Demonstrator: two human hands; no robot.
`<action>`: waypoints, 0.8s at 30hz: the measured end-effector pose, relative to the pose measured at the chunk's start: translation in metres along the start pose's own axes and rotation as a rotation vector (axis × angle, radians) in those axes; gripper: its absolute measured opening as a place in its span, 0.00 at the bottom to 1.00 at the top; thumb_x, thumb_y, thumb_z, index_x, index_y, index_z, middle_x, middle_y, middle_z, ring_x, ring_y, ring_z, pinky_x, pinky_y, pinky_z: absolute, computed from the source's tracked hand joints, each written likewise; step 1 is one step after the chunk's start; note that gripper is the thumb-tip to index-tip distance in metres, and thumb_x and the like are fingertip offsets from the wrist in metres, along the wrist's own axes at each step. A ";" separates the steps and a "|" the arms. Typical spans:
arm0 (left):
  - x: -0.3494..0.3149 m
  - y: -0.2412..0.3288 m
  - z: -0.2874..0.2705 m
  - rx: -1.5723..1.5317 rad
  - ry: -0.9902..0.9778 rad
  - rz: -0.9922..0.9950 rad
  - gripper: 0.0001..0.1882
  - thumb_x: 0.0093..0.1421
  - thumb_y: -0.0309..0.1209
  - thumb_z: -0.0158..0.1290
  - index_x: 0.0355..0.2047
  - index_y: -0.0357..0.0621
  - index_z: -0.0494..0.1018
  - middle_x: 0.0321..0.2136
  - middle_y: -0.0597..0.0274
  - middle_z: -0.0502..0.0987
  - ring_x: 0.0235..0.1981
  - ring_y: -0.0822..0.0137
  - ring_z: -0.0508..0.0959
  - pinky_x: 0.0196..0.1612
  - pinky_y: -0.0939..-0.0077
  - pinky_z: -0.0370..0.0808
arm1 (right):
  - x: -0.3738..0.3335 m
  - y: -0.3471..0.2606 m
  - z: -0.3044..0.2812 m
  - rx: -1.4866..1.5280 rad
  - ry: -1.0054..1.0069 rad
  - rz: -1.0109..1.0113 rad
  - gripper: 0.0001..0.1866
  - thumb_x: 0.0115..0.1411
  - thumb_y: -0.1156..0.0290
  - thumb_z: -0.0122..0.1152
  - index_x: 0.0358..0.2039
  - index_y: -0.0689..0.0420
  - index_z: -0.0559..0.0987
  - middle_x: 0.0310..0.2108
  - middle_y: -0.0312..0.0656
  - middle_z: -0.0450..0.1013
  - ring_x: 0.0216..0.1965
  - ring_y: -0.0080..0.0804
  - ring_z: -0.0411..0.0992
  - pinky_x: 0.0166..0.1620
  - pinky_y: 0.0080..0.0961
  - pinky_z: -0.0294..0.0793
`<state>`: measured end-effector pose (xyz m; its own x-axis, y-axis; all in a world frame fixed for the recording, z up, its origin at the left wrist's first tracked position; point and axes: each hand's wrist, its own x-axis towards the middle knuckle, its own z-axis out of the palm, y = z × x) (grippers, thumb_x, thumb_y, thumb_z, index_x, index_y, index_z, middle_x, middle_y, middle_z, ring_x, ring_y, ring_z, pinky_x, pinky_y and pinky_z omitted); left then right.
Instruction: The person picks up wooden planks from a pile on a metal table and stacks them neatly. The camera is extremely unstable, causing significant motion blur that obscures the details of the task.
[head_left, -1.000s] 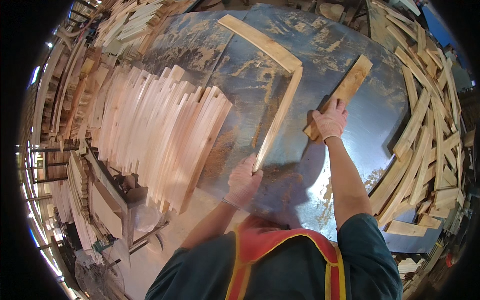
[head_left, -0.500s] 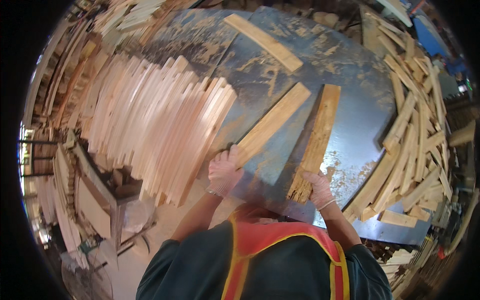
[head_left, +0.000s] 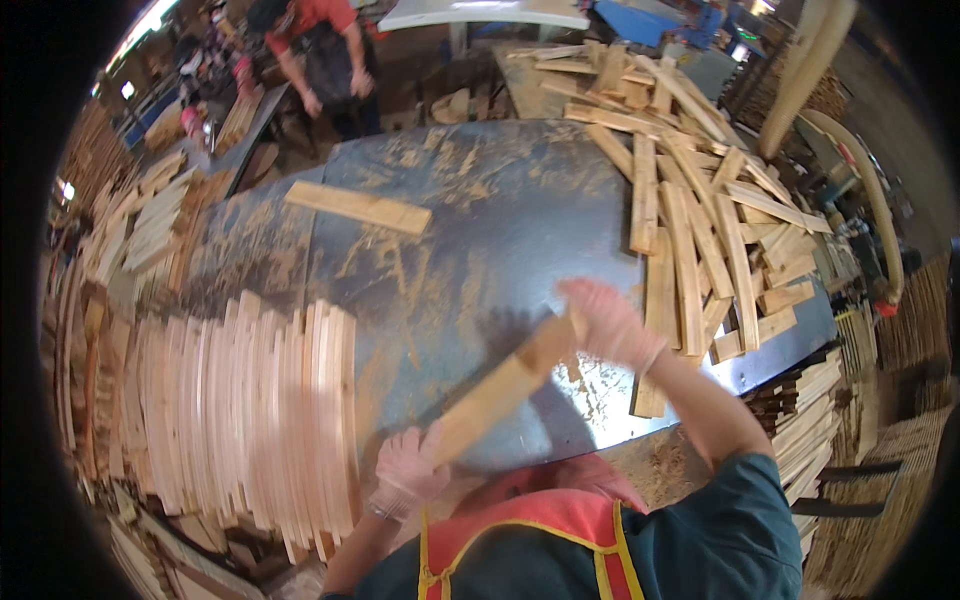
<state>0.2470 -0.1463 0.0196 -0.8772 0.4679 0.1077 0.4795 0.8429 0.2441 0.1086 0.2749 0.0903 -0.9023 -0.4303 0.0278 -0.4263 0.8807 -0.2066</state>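
Observation:
A pale wooden board point(head_left: 495, 395) slants across the near part of the metal-topped table. Its near end is in my gloved left hand point(head_left: 410, 468), which is closed around it. At the far end of this board is my gloved right hand point(head_left: 612, 325); its fingers are smeared by motion, so whether they grip the wood cannot be told. Left of my left hand lies a broad row of pale wooden strips point(head_left: 250, 420), packed side by side. Another board point(head_left: 358, 207) rests alone on the table's far left.
A loose pile of wooden boards point(head_left: 700, 220) covers the right of the dusty metal table point(head_left: 480, 200). Two other people stand beyond it at the far left, one in a red shirt point(head_left: 325, 15). A wooden post point(head_left: 805, 75) rises at the far right.
My right hand has left the second board and moved up to the far end of the one in my left hand. The view has turned right, showing more of the pile.

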 end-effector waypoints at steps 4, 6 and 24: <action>0.049 0.010 -0.051 0.028 0.072 0.433 0.35 0.43 0.36 0.67 0.56 0.51 0.78 0.43 0.54 0.77 0.45 0.49 0.79 0.48 0.49 0.76 | -0.088 -0.050 -0.006 -0.014 -0.433 0.109 0.44 0.53 0.39 0.71 0.65 0.49 0.73 0.55 0.49 0.79 0.59 0.52 0.77 0.62 0.48 0.74; 0.085 0.017 -0.061 0.062 0.183 0.614 0.35 0.42 0.36 0.68 0.56 0.52 0.78 0.43 0.54 0.77 0.45 0.48 0.79 0.52 0.47 0.76 | -0.121 -0.046 -0.018 0.160 -0.664 0.375 0.39 0.54 0.42 0.71 0.63 0.47 0.76 0.49 0.51 0.82 0.51 0.54 0.81 0.57 0.45 0.79; 0.333 0.378 0.183 -0.373 -0.351 -0.199 0.55 0.57 0.49 0.67 0.78 0.43 0.53 0.74 0.41 0.60 0.75 0.40 0.59 0.75 0.56 0.61 | -0.702 0.266 0.072 0.542 1.246 1.986 0.27 0.59 0.65 0.63 0.58 0.63 0.77 0.42 0.55 0.83 0.42 0.48 0.82 0.48 0.43 0.80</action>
<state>0.1403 0.3770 -0.0289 -0.8589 0.4235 -0.2879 0.2086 0.8028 0.5587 0.6329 0.7970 -0.0545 0.2657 0.9521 -0.1515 0.4909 -0.2689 -0.8287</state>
